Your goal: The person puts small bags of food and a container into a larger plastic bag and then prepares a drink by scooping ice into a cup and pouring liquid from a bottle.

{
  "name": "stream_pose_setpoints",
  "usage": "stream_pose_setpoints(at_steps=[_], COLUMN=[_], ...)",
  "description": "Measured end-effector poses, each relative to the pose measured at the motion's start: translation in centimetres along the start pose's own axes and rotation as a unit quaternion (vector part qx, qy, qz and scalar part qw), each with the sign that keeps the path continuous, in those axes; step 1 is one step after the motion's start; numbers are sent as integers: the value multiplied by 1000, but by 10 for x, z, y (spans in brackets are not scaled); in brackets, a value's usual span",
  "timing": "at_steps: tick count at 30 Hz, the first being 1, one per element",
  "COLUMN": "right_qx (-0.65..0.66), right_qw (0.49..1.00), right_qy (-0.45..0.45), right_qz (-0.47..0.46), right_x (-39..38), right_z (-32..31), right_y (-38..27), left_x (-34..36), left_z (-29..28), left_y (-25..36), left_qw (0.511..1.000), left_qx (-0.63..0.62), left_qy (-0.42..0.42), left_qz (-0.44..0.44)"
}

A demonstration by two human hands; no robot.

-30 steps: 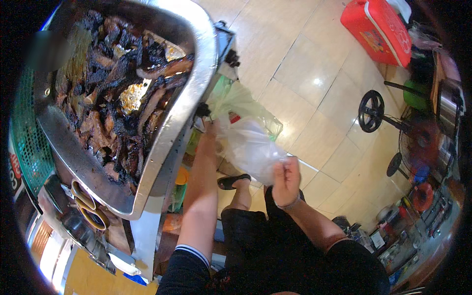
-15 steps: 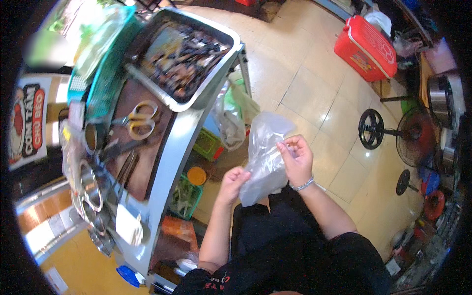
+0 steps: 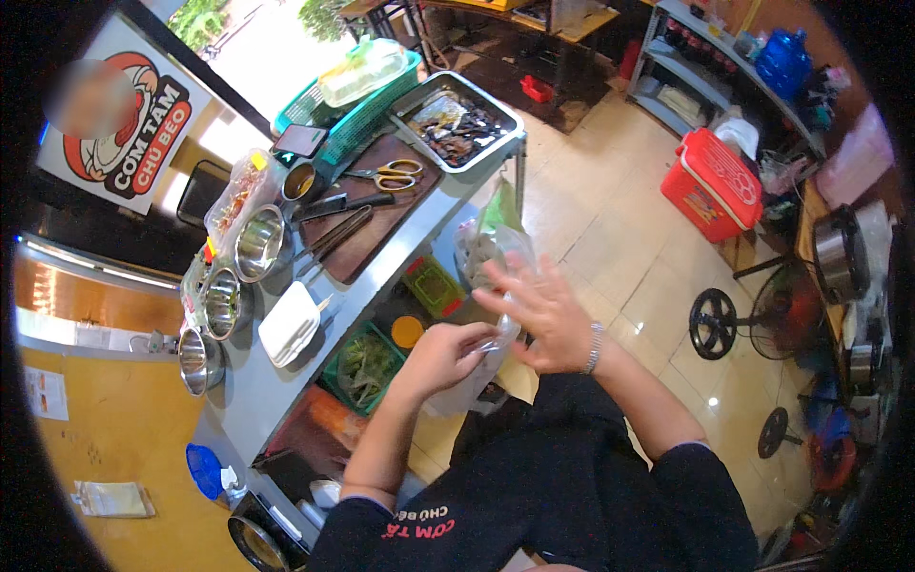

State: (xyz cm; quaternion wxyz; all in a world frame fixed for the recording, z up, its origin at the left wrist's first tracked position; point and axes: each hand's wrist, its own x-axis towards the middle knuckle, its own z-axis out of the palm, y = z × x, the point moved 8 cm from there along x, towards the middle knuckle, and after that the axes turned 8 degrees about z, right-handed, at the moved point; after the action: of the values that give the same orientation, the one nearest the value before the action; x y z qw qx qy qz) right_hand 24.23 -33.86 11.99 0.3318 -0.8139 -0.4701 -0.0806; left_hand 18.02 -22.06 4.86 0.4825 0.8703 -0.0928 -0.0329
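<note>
My left hand (image 3: 448, 353) is closed on a clear plastic bag (image 3: 506, 322) in front of my body. My right hand (image 3: 534, 310) is raised beside it, fingers spread over the bag. On the metal table (image 3: 238, 405) to my left are a tray of charred meat (image 3: 457, 129), scissors (image 3: 386, 174), a cutting board (image 3: 357, 248) with knife and tongs, steel bowls (image 3: 257, 243) and a white foam box (image 3: 291, 324). Under the table edge sit a green basket of greens (image 3: 357, 367) and an orange-lidded jar (image 3: 407, 331).
A teal basket (image 3: 353, 91) sits at the table's far end. On the tiled floor (image 3: 629, 305) to my right stand a red cooler (image 3: 710, 186) and a fan (image 3: 782, 315). Cookers (image 3: 839, 253) line the right side; a shelf unit (image 3: 686, 67) is at the back.
My view has risen and widened away from the meat tray. My left hand has come up to the bag; my right hand has gone from pinching the bag to spreading its fingers.
</note>
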Motion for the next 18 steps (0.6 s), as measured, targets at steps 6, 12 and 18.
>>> stream_pose_setpoints(at_steps=[6, 12, 18], right_qx=[79, 144, 87], right_qw=[977, 934, 876], right_qy=[-182, 68, 192], right_qz=[76, 320, 433], right_x=[-48, -100, -133], right_z=[-12, -137, -227], right_y=[79, 207, 357], left_x=[59, 188, 312], left_z=[5, 4, 201], left_y=[60, -2, 37], left_qw=[967, 874, 850], left_qx=[143, -486, -490], left_qy=[-209, 3, -33], left_qz=[31, -11, -192])
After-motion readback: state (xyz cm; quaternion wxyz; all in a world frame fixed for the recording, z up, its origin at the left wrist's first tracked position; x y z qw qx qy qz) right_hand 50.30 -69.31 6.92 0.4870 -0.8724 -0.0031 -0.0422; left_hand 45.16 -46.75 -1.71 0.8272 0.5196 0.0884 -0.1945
